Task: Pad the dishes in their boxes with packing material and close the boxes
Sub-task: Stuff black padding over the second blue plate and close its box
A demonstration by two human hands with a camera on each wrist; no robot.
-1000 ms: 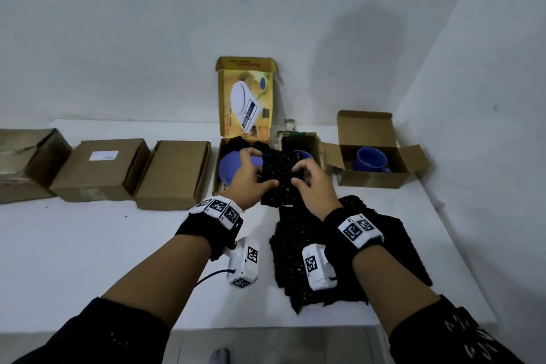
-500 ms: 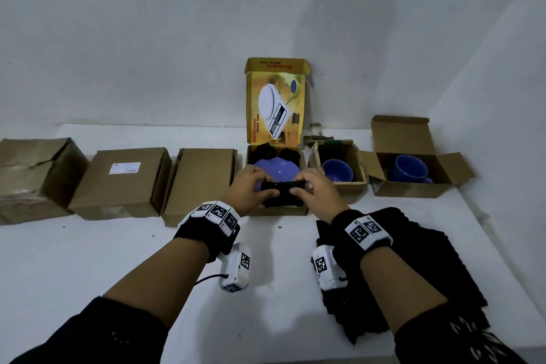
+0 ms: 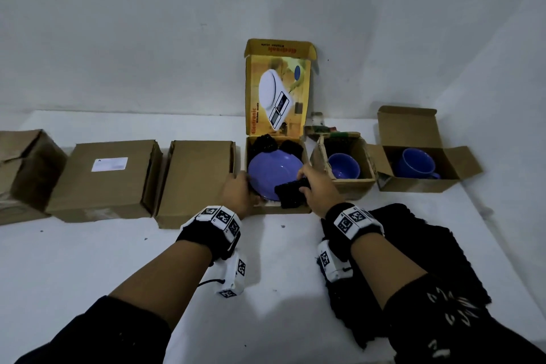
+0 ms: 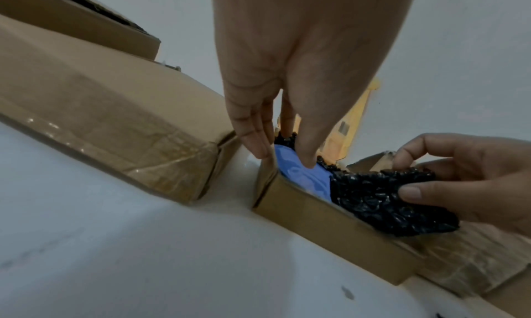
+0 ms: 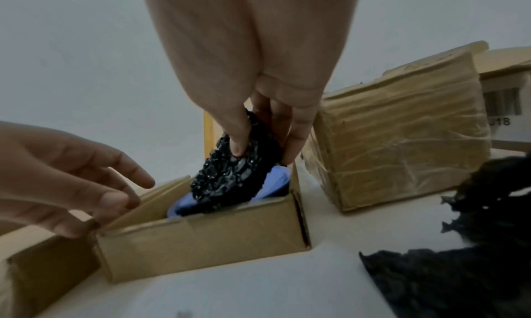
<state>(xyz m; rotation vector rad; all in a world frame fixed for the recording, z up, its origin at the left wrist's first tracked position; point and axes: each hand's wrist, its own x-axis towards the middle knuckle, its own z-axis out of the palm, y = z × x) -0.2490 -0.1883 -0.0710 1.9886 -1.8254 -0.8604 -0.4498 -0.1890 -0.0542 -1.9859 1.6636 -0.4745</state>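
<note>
A folded wad of black bubble wrap (image 3: 291, 192) is pinched between the thumb and curled fingers of the right hand (image 3: 317, 186) and held over the near right corner of the open yellow box (image 3: 295, 209), against the blue plate (image 3: 273, 171) lying inside. The box's near left corner is touched by the nearly straight fingers of the left hand (image 3: 239, 193), nothing being gripped. More black wrap (image 3: 428, 257) is spread under the right forearm, and two open boxes, each holding a blue cup (image 3: 344, 165), are seen beyond the right hand.

Plate box (image 3: 295, 207) flanked close: shut carton (image 3: 196, 180) left, cup box (image 3: 353, 186) right. Raised lid (image 3: 276, 94) blocks rear. Bare table (image 3: 118, 260) in front; wrap pile (image 3: 413, 251) front-right.
</note>
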